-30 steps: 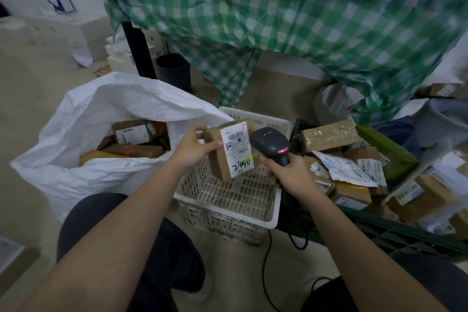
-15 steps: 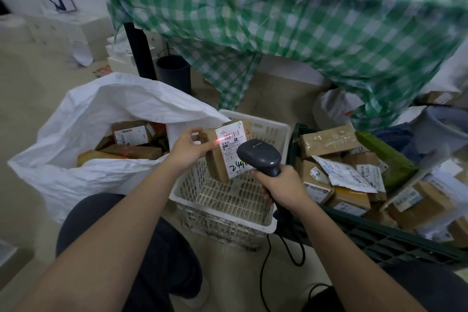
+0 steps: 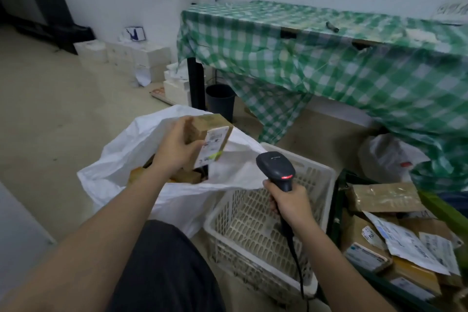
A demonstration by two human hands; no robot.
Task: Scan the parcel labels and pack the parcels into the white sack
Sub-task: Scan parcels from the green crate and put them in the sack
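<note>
Holding, head view: my left hand grips the cardboard parcel, fingers curled round it, directly above the white sack mouth. My right hand is clamped on the scanner handle over the white basket. Risk: parcel is tilted; released off-centre it may catch the slack sack rim and drop outside.

Sack left, basket centre, crate right.
Left hand holds parcel above sack; right hand holds scanner over basket. Crate of parcels lies right; table stands behind.
</note>
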